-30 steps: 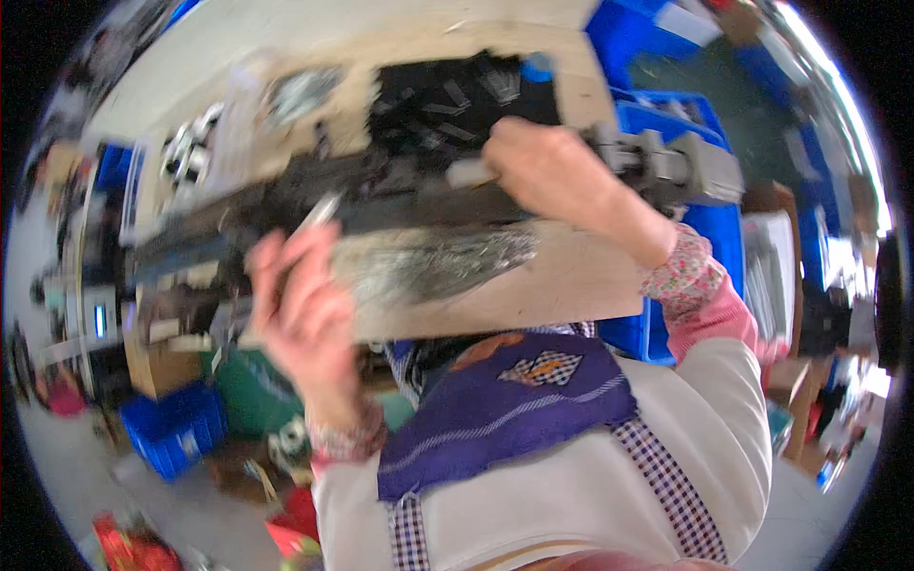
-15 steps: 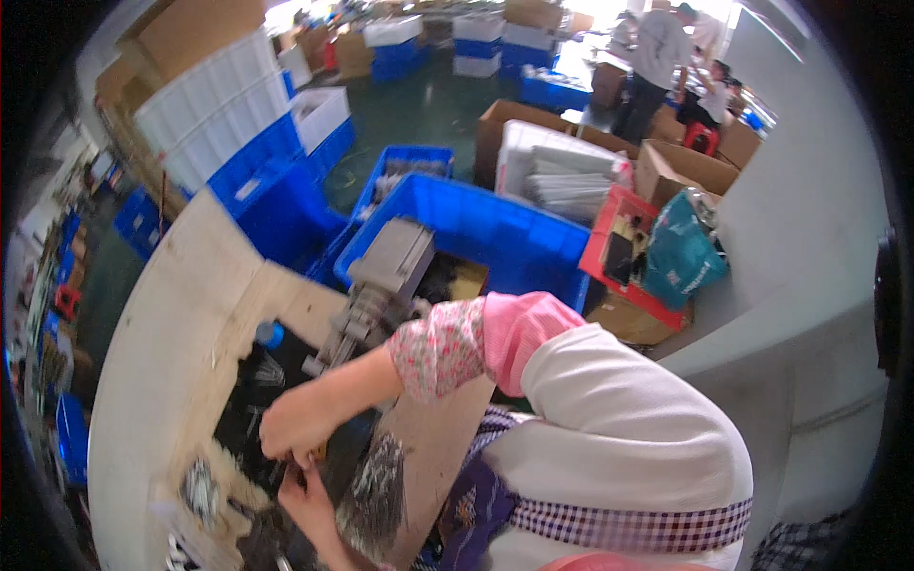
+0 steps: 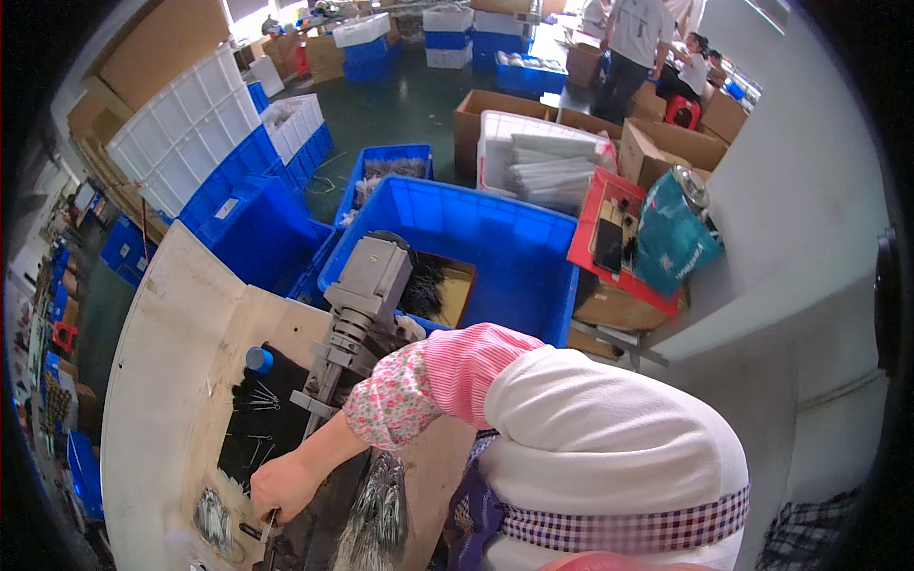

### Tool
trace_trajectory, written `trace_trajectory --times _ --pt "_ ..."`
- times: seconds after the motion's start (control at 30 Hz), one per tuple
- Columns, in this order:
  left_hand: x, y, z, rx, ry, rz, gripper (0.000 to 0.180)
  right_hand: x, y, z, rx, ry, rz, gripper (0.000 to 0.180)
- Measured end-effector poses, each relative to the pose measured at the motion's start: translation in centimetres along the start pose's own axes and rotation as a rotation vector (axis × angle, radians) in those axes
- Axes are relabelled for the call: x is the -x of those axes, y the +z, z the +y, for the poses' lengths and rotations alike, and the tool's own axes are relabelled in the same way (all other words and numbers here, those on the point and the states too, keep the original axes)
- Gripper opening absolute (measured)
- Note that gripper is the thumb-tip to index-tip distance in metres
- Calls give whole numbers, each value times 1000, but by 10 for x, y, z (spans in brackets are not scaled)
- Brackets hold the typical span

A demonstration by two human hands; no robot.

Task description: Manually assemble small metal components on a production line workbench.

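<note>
My right hand [image 3: 286, 487] is closed, low on the left above the workbench. A thin metallic piece [image 3: 271, 523] shows just under its fingers; whether the fingers grip it I cannot make out. Beside the hand lies a dark mat [image 3: 238, 443] with several thin metal pieces [image 3: 262, 398] on it. A bundle of thin silvery wires [image 3: 376, 514] lies right of the hand, and a smaller bundle [image 3: 213, 521] lies left of it. A grey motor with a shaft [image 3: 369, 276] stands beyond my floral-cuffed forearm. My left hand is not in view.
A blue cap [image 3: 259, 359] stands at the mat's far end. A curved wooden board [image 3: 157, 352] borders the bench on the left. Beyond the motor are a large blue bin [image 3: 524, 257], a red tray [image 3: 590, 252] and a teal bag [image 3: 676, 238]. People [image 3: 636, 43] are at the far right.
My right hand has moved down, and its forearm has dropped lower. My left hand, beside it before, is out of view. The whole view has shifted slightly.
</note>
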State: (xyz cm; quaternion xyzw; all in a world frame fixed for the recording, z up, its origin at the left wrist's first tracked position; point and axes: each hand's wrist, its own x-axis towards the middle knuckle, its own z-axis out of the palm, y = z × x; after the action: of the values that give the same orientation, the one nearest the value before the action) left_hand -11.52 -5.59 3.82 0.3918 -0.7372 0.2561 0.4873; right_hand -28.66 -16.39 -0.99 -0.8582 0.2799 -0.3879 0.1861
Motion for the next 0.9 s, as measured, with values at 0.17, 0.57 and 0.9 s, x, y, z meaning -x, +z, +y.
trace_trajectory --times 0.17,0.57,0.9 --pt "86 -11 6 321 -1011 -801 32 -14 16 13 79 39 -113 26" --pt "91 -10 -35 1195 -2170 -131 19 -18 42 -4 148 -30 104 13" --pt "95 -4 -35 1945 -1957 86 53 -13 -1 -14 -15 152 -103 16"
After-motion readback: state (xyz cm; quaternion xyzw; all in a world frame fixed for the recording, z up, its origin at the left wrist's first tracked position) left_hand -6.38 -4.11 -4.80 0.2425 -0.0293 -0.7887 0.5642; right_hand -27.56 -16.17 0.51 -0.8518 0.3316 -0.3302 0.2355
